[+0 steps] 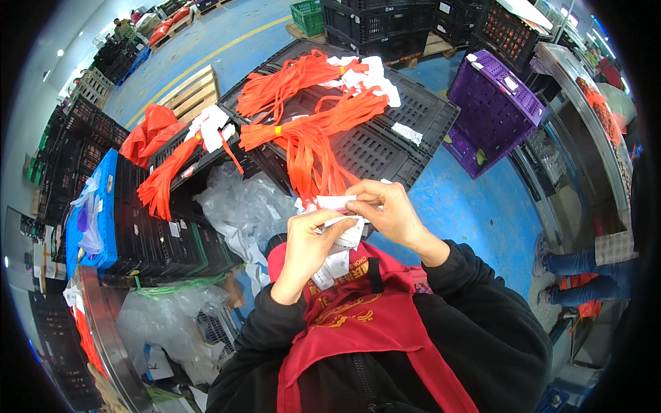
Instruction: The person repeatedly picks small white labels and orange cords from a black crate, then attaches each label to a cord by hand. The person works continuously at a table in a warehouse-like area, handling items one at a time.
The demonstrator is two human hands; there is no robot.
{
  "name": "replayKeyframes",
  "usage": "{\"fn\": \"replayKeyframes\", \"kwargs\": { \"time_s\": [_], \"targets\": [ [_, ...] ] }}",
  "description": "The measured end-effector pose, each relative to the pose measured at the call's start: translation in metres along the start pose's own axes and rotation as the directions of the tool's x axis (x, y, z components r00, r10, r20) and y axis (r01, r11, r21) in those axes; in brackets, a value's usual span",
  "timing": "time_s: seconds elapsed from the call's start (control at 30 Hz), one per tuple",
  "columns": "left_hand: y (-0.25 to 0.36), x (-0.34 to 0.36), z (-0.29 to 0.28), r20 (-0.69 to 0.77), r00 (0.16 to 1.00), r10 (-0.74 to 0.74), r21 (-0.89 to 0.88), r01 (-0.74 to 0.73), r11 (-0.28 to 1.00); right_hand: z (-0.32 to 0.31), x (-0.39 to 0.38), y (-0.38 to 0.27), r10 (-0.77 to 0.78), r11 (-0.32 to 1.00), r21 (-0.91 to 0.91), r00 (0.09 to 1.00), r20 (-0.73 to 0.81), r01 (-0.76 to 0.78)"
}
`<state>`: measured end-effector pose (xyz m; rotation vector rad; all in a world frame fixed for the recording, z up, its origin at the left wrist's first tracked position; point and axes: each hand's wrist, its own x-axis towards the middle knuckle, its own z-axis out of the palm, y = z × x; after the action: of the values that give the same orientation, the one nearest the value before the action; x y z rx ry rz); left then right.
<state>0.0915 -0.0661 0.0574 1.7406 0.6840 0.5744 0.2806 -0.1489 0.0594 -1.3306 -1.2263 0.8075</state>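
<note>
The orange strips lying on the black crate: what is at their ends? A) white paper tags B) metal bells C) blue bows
A: the orange strips on the black crate end in white paper tags, like those both hands hold.

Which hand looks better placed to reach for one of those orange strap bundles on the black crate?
Probably the right hand. It sits higher, closest to the orange straps hanging off the black crate. The left hand is lower and clutches most of the white labels, so it seems busier.
</note>
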Motion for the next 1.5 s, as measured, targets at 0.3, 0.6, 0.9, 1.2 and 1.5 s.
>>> {"fn": "replayKeyframes", "kwargs": {
  "time_s": [0.3, 0.6, 0.9, 1.2, 1.5],
  "targets": [
    [-0.011, 0.004, 0.008, -0.077, 0.996, -0.043, -0.141, 0.032, 0.989, -0.005, 0.005, 0.005, 0.003, 0.999, -0.048, 0.996, -0.089, -0.007],
    [-0.016, 0.006, 0.0, -0.073, 0.994, -0.087, -0.001, 0.087, 0.996, -0.007, 0.003, -0.001, -0.016, 0.978, -0.205, 0.988, 0.154, 0.048],
    [-0.019, 0.006, 0.001, -0.123, 0.992, -0.024, -0.199, -0.001, 0.98, -0.009, 0.002, -0.005, -0.035, 0.986, -0.152, 0.985, 0.17, 0.061],
    [-0.024, 0.005, -0.001, -0.141, 0.989, -0.032, -0.137, 0.012, 0.991, -0.009, -0.002, -0.013, -0.103, 0.964, -0.22, 0.973, 0.204, 0.149],
    [-0.007, 0.002, 0.002, -0.22, 0.974, 0.051, 0.041, -0.043, 0.998, -0.005, -0.012, -0.013, -0.222, 0.923, -0.283, 0.96, 0.169, 0.263]
  ]
}}
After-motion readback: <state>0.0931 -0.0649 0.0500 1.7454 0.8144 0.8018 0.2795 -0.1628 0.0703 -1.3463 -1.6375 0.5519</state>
